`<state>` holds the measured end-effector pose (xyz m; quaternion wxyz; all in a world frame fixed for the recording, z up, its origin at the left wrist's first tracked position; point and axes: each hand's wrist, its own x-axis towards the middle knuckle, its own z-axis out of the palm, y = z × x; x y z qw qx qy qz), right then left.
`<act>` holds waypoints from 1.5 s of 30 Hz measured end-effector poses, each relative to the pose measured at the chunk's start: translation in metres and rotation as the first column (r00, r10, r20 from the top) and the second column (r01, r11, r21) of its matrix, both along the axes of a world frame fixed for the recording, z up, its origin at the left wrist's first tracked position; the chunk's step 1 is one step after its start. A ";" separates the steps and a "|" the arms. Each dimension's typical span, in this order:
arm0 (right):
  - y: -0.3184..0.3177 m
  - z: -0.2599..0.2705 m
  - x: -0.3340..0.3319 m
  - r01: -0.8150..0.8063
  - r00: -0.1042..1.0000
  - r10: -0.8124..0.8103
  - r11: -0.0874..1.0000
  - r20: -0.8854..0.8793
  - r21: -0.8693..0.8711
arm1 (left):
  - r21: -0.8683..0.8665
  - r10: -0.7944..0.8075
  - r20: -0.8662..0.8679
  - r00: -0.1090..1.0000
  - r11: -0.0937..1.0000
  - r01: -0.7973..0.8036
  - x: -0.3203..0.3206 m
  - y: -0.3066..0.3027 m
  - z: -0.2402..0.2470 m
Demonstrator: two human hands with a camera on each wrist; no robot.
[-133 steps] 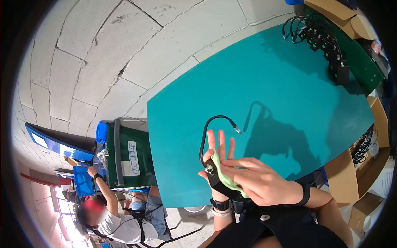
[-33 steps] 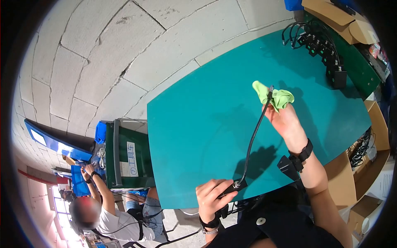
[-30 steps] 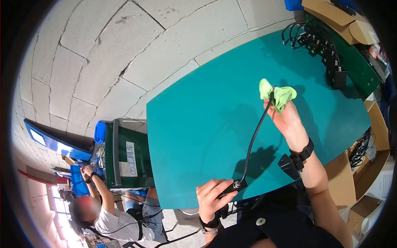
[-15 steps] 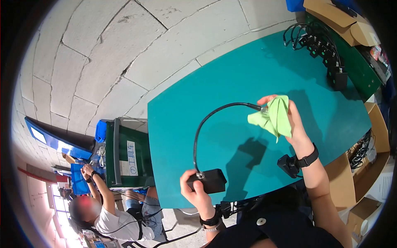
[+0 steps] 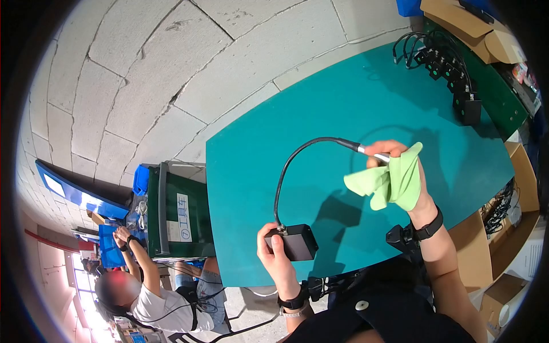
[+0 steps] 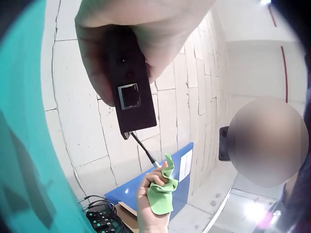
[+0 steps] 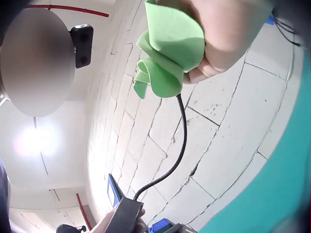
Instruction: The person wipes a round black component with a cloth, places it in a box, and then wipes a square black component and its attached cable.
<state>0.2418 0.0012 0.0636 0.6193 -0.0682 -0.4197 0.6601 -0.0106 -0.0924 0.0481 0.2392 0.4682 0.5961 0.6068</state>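
In the head view my left hand (image 5: 279,268) grips a small black box (image 5: 298,242) above the table's near edge, thumb on its face. The left wrist view shows a square metal-framed socket (image 6: 129,96) in the box's end. A black gooseneck cable (image 5: 285,171) rises from the box and arches right to a silver metal tip. My right hand (image 5: 420,186) pinches that tip, with a light green cloth (image 5: 394,180) bunched in the same hand. Seen from the right wrist, the cloth (image 7: 170,43) hangs in folds and hides the cable's end.
A teal table (image 5: 343,108) lies beneath my hands. Several similar black boxes with cables (image 5: 443,68) stand in a row at the far right corner. Cardboard boxes (image 5: 477,246) flank the right side. At left, another person (image 5: 166,303) sits beside a green tool cart (image 5: 180,223).
The cable, earlier stretched straighter with its tip wrapped in the cloth, now bends in an arch. My left hand has raised and turned the box; my right hand has come lower and nearer.
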 end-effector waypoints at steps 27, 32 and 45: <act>0.012 -0.001 0.005 0.506 -0.063 -0.720 0.573 0.691 0.644 | 0.099 -0.055 0.240 0.969 0.995 0.032 0.017 0.012 0.015; 0.009 -0.002 0.014 0.323 -0.428 -0.773 0.354 0.469 0.878 | 0.108 -0.065 0.127 0.990 0.993 0.051 0.024 0.015 0.013; -0.032 0.020 -0.033 -0.011 0.589 -0.235 0.954 0.773 0.298 | 0.146 -0.414 0.384 0.825 0.910 0.389 0.030 0.016 0.013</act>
